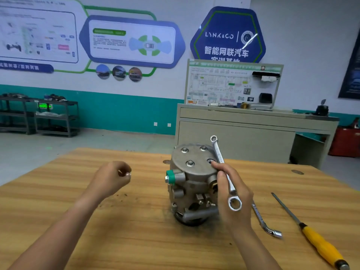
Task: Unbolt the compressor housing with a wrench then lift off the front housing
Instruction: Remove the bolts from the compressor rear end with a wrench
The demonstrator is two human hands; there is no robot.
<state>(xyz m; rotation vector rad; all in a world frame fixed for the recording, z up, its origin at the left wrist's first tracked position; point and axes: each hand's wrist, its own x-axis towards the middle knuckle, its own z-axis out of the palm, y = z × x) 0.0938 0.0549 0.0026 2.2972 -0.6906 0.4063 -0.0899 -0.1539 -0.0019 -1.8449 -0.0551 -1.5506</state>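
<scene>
On the bench in front of me stands the compressor, with three bolts on its top. My right hand grips the wrench and touches the compressor. My left hand, off to the left, pinches a small shiny bit.

The left hand hovers with fingers curled, pinching a small shiny piece. The right hand grips a wrench across its palm, forefinger stretched forward.
</scene>
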